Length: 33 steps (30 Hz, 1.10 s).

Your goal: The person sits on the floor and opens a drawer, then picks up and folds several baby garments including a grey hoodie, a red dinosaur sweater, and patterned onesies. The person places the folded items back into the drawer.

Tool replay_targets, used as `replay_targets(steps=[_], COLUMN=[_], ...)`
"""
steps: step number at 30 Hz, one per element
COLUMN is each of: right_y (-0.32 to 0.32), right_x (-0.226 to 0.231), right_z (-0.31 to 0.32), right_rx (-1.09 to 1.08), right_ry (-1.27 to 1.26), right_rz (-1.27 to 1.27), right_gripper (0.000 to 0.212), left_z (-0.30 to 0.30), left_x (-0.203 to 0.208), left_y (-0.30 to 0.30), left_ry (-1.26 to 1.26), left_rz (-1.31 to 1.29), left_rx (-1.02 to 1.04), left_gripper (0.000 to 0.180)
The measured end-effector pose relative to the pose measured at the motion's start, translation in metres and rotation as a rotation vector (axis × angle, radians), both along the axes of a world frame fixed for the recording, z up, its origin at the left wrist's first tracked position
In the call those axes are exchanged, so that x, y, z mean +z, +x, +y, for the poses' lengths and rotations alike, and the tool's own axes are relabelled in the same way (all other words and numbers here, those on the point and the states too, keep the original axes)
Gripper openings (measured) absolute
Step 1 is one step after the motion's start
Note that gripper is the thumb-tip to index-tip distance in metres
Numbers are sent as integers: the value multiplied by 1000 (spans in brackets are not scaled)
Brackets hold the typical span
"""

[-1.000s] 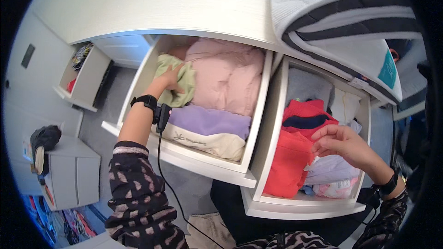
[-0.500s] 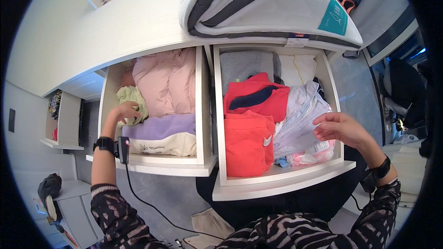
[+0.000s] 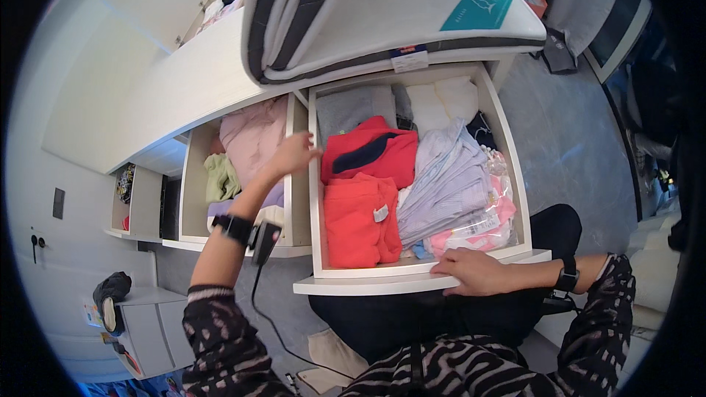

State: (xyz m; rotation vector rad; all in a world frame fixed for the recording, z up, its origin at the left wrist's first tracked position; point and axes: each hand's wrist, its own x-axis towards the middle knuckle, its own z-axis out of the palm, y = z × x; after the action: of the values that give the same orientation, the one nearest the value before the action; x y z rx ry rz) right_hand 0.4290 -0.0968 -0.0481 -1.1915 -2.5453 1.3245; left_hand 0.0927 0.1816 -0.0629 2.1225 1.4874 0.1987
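Note:
My right hand (image 3: 474, 270) is closed over the top edge of the right drawer's front panel (image 3: 346, 284). My left hand (image 3: 293, 156) reaches across the left drawer (image 3: 193, 184) toward the side wall of the right one, its fingers stretched and holding nothing. Inside the right drawer lie a red folded garment (image 3: 371, 153), an orange-red folded garment (image 3: 360, 220), pale lilac striped clothing (image 3: 448, 184), grey folded fabric (image 3: 357, 106), white cloth (image 3: 441, 99) and a clear bag with pink contents (image 3: 478, 231). A pink puffer jacket (image 3: 250, 132) and green cloth (image 3: 219, 176) fill the left drawer, partly hidden by my forearm.
A folded white-and-grey mattress (image 3: 397, 22) rests on the white bed platform (image 3: 169, 81) above the drawers. A third drawer (image 3: 140, 213) stands out at the far left. A black cable (image 3: 276, 338) hangs from my left wrist device. A grey cabinet (image 3: 151, 327) is at lower left.
My left hand has moved right, away from the green cloth. My right hand has come down from above the clothes onto the right drawer's front. The view has shifted.

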Motion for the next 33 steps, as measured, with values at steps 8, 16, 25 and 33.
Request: replay_targets(steps=[8,16,25,33], right_y=[3,4,5,6], right_x=[-10,-11,-13,-13], right_z=[-5,-6,-7,-7], right_rx=[30,33,37,22], right_ry=[59,75,74,90], right_rz=[28,55,38,78], right_gripper=[43,43,43,42], left_z=[95,70,20,-4], left_x=[-65,-75,-14,96], left_y=[68,86,76,77], left_ry=[-69,89,385,721], left_rz=[-221,5,-62,-451], left_rx=[521,417,304,192], left_gripper=[57,66,24,10])
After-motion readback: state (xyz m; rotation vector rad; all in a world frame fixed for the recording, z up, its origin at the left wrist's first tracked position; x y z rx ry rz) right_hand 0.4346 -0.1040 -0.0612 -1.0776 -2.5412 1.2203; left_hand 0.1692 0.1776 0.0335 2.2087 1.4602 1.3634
